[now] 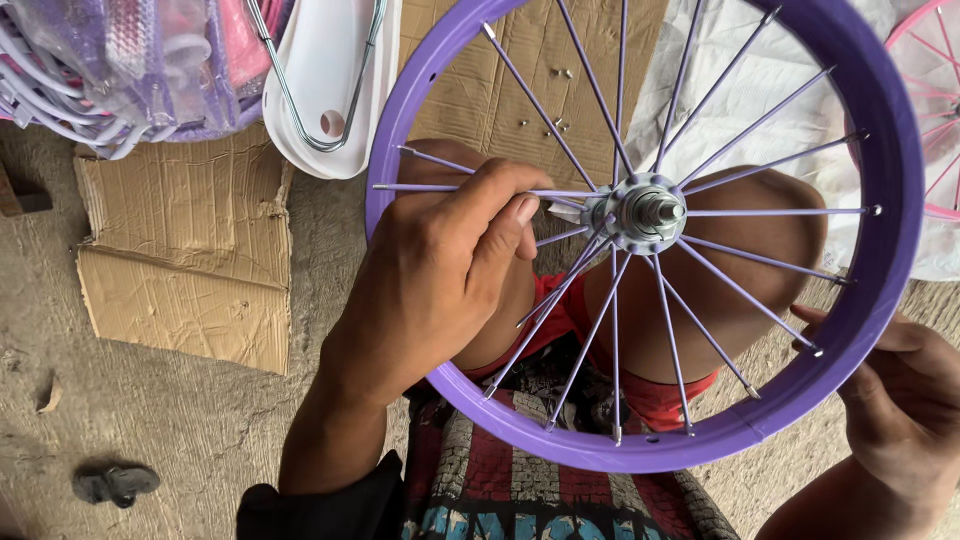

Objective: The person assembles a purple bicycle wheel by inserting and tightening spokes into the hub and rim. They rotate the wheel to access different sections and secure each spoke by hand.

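A purple bicycle wheel rim (893, 200) fills most of the view, held tilted over the person's bare knees, with its top edge cut off by the frame. Thin purple spokes (745, 293) run from the rim to a metal hub (640, 212) with a short threaded axle standing out of it, a little above and right of centre.

Under the wheel a flattened cardboard sheet (520, 70) lies on the concrete floor (150, 430), with a few small screws (556, 124) loose on it. A second torn cardboard piece (190, 260) lies to the left, well apart from the wheel, and bare floor stretches below it. A white plastic mudguard (325, 90) with a wire stay lies just outside the rim's upper left edge, beside a bundle of purple parts in clear wrap (130, 60). A pink wheel (935, 110) shows at the right edge.

The left hand (440, 270) reaches through the spokes from the left, fingers curled and thumb pressed toward the hub, pinching one spoke near its inner end. The right hand (905, 400) grips the rim's lower right edge, fingers wrapped round it.

A small dark object (115, 483) lies on the floor at lower left.
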